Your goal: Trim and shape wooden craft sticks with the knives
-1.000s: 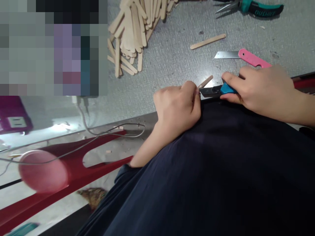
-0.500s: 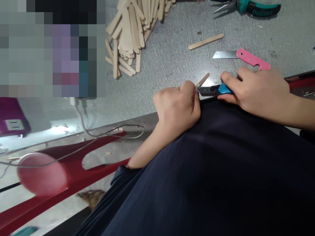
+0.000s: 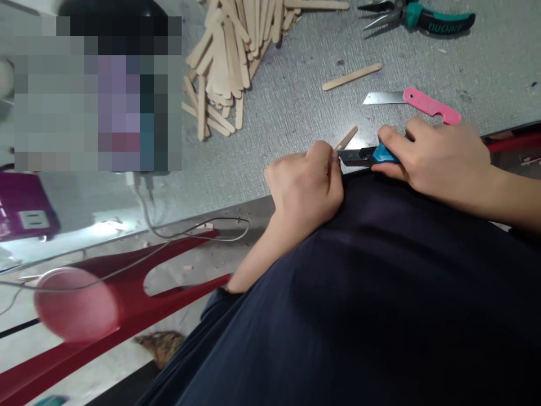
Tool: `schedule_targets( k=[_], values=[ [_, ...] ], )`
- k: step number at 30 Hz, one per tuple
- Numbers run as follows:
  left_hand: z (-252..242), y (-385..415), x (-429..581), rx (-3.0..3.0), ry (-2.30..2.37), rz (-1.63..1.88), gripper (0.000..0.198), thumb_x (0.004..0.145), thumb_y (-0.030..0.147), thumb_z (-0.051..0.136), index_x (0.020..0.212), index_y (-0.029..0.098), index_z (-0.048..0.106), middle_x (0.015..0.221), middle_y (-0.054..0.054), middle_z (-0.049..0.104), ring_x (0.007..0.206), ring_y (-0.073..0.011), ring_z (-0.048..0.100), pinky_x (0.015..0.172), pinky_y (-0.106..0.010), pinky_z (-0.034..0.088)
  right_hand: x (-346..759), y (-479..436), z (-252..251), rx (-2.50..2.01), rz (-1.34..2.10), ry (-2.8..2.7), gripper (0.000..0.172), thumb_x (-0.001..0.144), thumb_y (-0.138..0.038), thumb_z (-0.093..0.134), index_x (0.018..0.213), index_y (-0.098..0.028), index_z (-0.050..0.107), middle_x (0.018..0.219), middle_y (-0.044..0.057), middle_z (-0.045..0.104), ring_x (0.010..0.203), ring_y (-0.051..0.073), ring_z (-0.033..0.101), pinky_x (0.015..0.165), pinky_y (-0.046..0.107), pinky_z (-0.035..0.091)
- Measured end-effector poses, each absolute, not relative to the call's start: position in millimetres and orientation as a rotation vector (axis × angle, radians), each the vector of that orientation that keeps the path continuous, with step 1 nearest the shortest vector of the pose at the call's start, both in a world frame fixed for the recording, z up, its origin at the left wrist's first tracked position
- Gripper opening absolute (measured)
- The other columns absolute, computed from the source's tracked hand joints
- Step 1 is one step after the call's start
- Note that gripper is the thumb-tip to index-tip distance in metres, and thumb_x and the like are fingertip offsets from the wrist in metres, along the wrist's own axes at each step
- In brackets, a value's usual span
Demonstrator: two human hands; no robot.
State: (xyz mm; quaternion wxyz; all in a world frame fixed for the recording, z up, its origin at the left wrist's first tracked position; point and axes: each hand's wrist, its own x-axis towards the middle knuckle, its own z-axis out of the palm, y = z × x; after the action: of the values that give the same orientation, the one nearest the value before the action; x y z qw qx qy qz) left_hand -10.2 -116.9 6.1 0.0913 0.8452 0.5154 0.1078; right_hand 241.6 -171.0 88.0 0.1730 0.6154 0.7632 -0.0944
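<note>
My left hand (image 3: 306,180) is closed in a fist near the table's front edge. A short length of wooden craft stick (image 3: 348,137) pokes out past its thumb; the rest of the stick is hidden. My right hand (image 3: 439,155) grips a blue utility knife (image 3: 384,154). The knife's dark blade (image 3: 353,157) points left and its tip meets the left hand's fingers beside the stick. Beyond the right hand lies a folding knife with a pink handle (image 3: 431,105), its blade out. Another craft stick (image 3: 351,77) rests farther back on the table.
A heap of craft sticks (image 3: 230,56) spreads at the back. Pliers with green and black handles (image 3: 439,20) lie at back right. A white cable (image 3: 146,217) loops off the table's edge above a red chair (image 3: 127,276). A purple power strip (image 3: 29,206) is at left.
The view has shifted slightly, so the table things sit a little lower. Both hands keep nearly the same hold and place, with the blade still against the left hand's fingers.
</note>
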Motion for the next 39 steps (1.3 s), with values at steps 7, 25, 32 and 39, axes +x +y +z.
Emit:
schedule_targets(
  k=[7, 25, 32, 39],
  values=[
    [4.1, -116.6, -12.1, 2.459, 1.549, 0.334, 0.027, 0.119, 0.048, 0.059, 0.103, 0.028, 0.068, 0.080, -0.003, 0.066, 0.072, -0.0225, 0.059, 0.078, -0.042, 0.032, 249.5, -172.9, 79.5, 1.825, -0.313, 2.280, 0.084, 0.134, -0.071, 0.031, 0.183, -0.019, 0.074, 0.136, 0.025, 0.086, 0.091, 0.034, 0.075, 0.081, 0.041, 0.033],
    [10.3, -116.5, -12.1, 2.535, 1.511, 0.208, 0.021, 0.116, 0.041, 0.060, 0.107, 0.027, 0.072, 0.083, -0.006, 0.070, 0.074, -0.0261, 0.064, 0.078, -0.042, 0.034, 251.7, -170.9, 81.3, 1.810, -0.306, 2.233, 0.081, 0.134, -0.072, 0.037, 0.185, -0.020, 0.073, 0.138, 0.025, 0.087, 0.095, 0.035, 0.076, 0.082, 0.041, 0.030],
    [8.9, -115.8, -18.2, 2.616, 1.435, 0.240, 0.026, 0.118, 0.039, 0.057, 0.109, 0.025, 0.077, 0.081, -0.006, 0.071, 0.072, -0.0259, 0.064, 0.077, -0.042, 0.034, 254.8, -171.4, 78.5, 1.793, -0.312, 2.330, 0.084, 0.134, -0.072, 0.032, 0.182, -0.017, 0.074, 0.135, 0.026, 0.087, 0.093, 0.035, 0.073, 0.083, 0.042, 0.031],
    [8.9, -115.3, -20.4, 2.569, 1.425, 0.268, 0.023, 0.117, 0.039, 0.061, 0.109, 0.026, 0.077, 0.081, -0.005, 0.070, 0.073, -0.0253, 0.064, 0.077, -0.041, 0.038, 255.9, -169.9, 81.1, 1.777, -0.337, 2.312, 0.082, 0.133, -0.072, 0.040, 0.184, -0.017, 0.074, 0.134, 0.025, 0.087, 0.095, 0.035, 0.074, 0.082, 0.041, 0.031]
  ],
)
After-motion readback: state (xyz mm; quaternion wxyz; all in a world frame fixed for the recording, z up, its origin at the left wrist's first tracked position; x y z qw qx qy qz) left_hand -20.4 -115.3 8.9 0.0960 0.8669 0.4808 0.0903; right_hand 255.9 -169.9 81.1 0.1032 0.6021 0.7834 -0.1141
